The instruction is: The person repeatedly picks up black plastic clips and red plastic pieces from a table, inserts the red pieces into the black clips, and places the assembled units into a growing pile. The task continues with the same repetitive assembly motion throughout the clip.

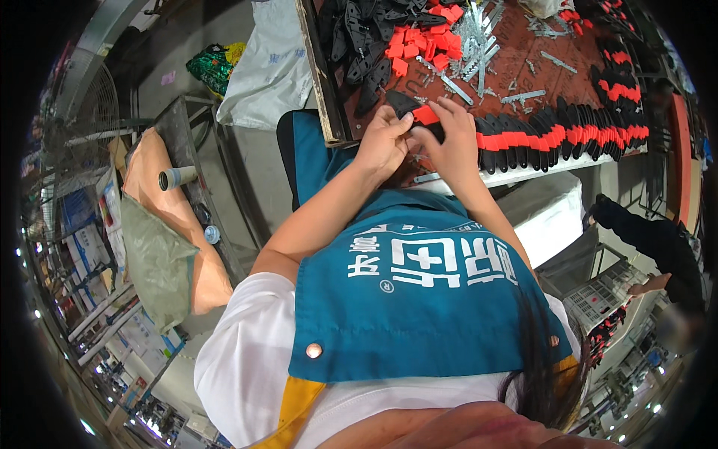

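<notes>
Between my two hands, at the near edge of the table, is a black curved part [402,102] with a red plastic piece [426,114] on it. My left hand [384,141] pinches the black part from the left, its thumb near the red piece. My right hand [453,138] is closed around the right end, fingers by the red piece. The lower side of the part is hidden by my hands. To the right, a long row of black parts with red pieces [553,140] stands along the table edge. One metal strip [428,178] lies just below my hands.
The reddish-brown tabletop [516,71] bears a heap of black parts [363,34], red pieces [407,45] and toothed metal strips [482,56]. A white sack [269,82] lies left of the table. At right, another person [658,239] reaches toward a crate [598,295].
</notes>
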{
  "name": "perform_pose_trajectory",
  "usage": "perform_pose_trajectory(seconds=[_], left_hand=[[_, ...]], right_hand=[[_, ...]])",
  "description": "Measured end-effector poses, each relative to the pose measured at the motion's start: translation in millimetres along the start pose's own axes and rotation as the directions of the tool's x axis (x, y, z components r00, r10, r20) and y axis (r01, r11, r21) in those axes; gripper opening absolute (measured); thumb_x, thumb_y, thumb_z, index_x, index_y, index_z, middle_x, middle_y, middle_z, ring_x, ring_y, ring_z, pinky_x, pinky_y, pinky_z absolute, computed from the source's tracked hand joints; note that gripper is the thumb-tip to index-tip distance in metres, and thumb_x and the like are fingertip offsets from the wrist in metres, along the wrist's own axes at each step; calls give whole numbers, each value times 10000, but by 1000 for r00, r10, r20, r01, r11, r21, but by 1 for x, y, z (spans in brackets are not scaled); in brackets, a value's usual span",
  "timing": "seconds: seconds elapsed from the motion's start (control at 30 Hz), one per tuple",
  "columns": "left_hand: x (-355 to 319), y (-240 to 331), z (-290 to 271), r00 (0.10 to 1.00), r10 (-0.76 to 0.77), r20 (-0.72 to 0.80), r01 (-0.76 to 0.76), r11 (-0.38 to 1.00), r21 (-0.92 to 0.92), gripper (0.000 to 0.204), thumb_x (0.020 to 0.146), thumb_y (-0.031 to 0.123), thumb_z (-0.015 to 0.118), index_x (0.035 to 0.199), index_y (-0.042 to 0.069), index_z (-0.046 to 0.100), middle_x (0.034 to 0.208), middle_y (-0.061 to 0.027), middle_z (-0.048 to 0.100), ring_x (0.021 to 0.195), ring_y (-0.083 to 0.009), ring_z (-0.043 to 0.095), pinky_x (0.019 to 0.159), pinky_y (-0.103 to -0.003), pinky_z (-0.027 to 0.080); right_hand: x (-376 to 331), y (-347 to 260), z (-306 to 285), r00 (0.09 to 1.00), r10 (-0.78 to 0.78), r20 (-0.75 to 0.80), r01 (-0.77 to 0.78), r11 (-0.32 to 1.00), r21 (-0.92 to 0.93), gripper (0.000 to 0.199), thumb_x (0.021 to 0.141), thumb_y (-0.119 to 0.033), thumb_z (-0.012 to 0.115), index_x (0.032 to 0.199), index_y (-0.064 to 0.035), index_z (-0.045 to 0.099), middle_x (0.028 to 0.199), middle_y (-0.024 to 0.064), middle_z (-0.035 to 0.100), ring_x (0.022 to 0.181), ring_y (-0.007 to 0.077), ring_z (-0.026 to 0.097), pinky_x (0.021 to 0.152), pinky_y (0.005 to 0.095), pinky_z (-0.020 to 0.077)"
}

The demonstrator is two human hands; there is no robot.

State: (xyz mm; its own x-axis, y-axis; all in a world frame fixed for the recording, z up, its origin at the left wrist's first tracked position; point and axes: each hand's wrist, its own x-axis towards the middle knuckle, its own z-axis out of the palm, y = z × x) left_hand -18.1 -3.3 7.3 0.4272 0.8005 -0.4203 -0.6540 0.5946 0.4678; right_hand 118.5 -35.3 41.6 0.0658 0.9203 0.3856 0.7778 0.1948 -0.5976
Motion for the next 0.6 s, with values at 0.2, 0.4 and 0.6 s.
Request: perform_pose_trajectory(seconds=[0.2, 0.4, 0.6], left_hand=[[-2, -11, -13, 976, -191, -108, 194, 981, 19, 96, 928, 61, 535, 1013, 55, 492, 999, -82, 599, 916, -190, 611, 794, -330, 529], [-2, -7, -22, 951, 294, 94, -219, 428, 877, 467, 803, 135, 689, 1193, -8, 475, 1243, -186, 453, 1090, -278, 507, 906, -392, 454], [29, -7, -17, 835, 466, 293, -48, -468, 883, 603, 787, 213, 696, 1291, 11, 433, 1406, -292, 212, 1270, -480, 226, 1058, -508, 245]], right_hand=[[-15, 4, -4, 990, -39, 136, 73, 965, -253, 473, 631, -272, 782, 1010, -38, 624, 868, 83, 531, 885, 270, 505, 778, 384, 375], [-56, 47, -16, 991, 7, 131, 47, 914, -403, 478, 623, -311, 802, 975, -51, 611, 871, 81, 546, 880, 284, 518, 798, 420, 370], [-69, 43, -22, 973, 179, 148, -63, 817, -573, 595, 644, -317, 801, 1113, -60, 541, 1032, 103, 521, 951, 313, 485, 804, 435, 377]])
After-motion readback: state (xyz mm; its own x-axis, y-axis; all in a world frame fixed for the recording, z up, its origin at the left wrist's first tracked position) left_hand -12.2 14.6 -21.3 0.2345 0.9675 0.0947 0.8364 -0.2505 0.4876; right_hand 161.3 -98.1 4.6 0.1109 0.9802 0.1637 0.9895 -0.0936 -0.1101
